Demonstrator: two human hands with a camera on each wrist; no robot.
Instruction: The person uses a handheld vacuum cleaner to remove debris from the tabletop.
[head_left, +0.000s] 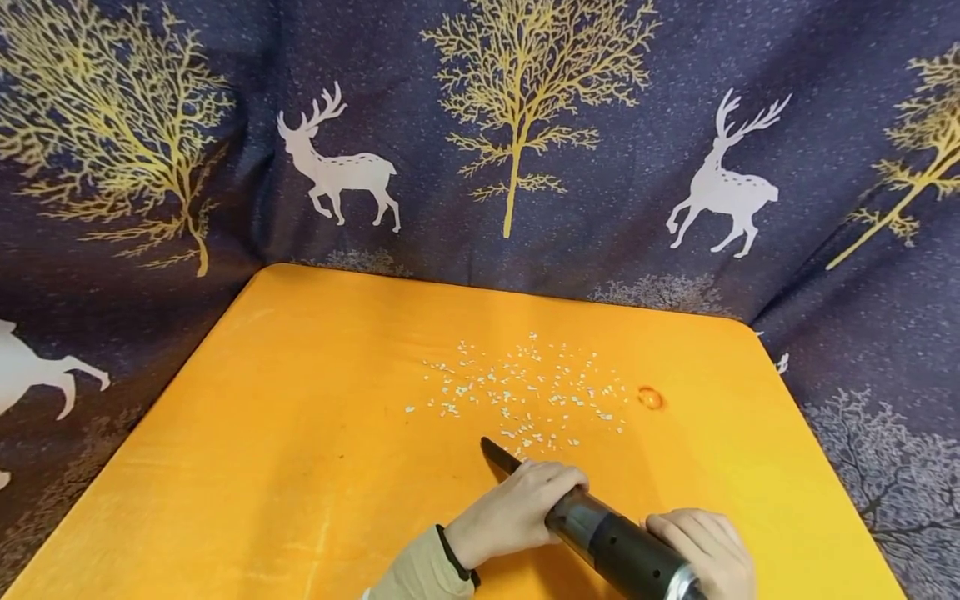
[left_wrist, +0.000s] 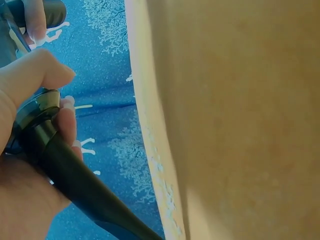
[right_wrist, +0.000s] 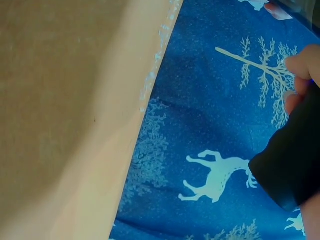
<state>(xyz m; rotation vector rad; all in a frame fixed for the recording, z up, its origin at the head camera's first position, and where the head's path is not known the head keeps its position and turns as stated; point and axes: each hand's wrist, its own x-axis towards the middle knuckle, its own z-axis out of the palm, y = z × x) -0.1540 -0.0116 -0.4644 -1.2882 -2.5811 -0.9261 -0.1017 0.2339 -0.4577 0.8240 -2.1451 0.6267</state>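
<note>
A black handheld vacuum cleaner (head_left: 628, 550) slants across the front of the orange tabletop. My left hand (head_left: 517, 508) grips its front end, where the narrow nozzle (left_wrist: 90, 185) joins the body. The nozzle's tip points up and left in the head view, just short of the scattered small pale scraps (head_left: 517, 387); whether it touches the table, I cannot tell. My right hand (head_left: 708, 550) is at the rear of the vacuum, and the right wrist view shows its fingers curled round the thick black handle (right_wrist: 290, 155).
The orange tabletop (head_left: 300, 400) bears a round ring-shaped mark (head_left: 651, 398) right of the scraps. Behind and beside the table hangs a dark blue cloth (head_left: 592, 217) printed with deer and trees.
</note>
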